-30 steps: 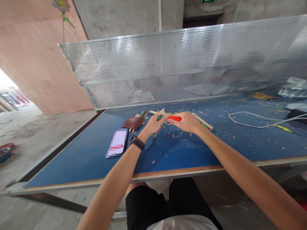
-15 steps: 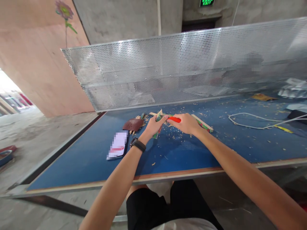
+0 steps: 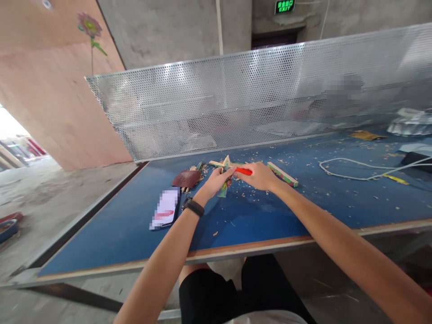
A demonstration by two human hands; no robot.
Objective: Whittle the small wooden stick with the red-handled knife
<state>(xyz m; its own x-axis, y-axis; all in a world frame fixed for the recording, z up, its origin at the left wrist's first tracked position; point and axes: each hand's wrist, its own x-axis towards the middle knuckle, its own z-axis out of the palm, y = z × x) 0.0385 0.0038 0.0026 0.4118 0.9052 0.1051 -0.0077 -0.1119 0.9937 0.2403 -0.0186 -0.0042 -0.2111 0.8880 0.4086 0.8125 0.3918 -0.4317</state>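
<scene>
My left hand is closed around a small piece of wood with green patches, held just above the table. A pale pointed end of the piece sticks out above the fingers, and its middle is hidden by them. My right hand grips a red-handled knife, whose blade I cannot make out. The knife's front end meets my left thumb and the wood. Beside my right hand lies a wooden strip with green and red sides. Pale shavings are scattered around both hands.
A phone and a brown leather-like piece lie left of my hands on the blue table. A perforated metal screen runs along the back. At right are a white cable and a yellow strip.
The wood piece has turned slightly in my left hand. The knife handle sits a little lower and further left. The whole view has shifted slightly.
</scene>
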